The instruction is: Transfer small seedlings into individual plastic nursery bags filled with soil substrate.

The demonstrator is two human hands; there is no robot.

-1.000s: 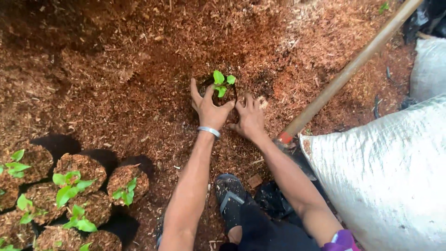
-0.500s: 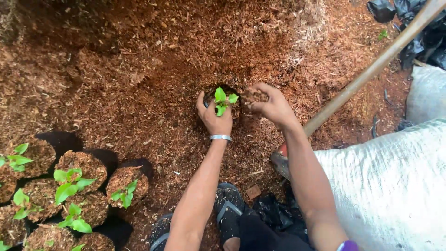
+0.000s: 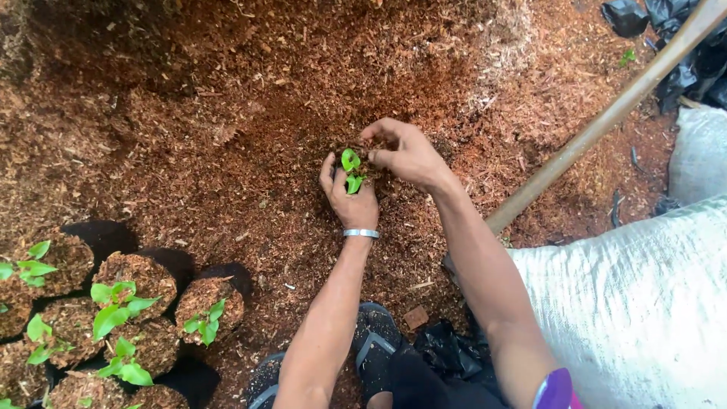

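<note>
A small green seedling (image 3: 351, 170) stands in a bed of reddish-brown coir mulch (image 3: 227, 113). My left hand (image 3: 350, 198), with a silver bracelet on the wrist, cups the mulch and the plant's base from the near side. My right hand (image 3: 403, 151) curls over the far right side of the seedling, fingers bent and pressed into the mulch beside the leaves. The stem and roots are hidden by my fingers and the mulch.
Several black nursery bags (image 3: 125, 303) filled with mulch and green seedlings stand at the lower left. A long wooden tool handle (image 3: 598, 125) slants across the right. A large white woven sack (image 3: 644, 303) lies at the lower right. Black bags (image 3: 666, 23) lie top right.
Both hands have closed in around the seedling; the right hand has curled over its far side, and the left hand cups it more tightly. The view has shifted slightly.
</note>
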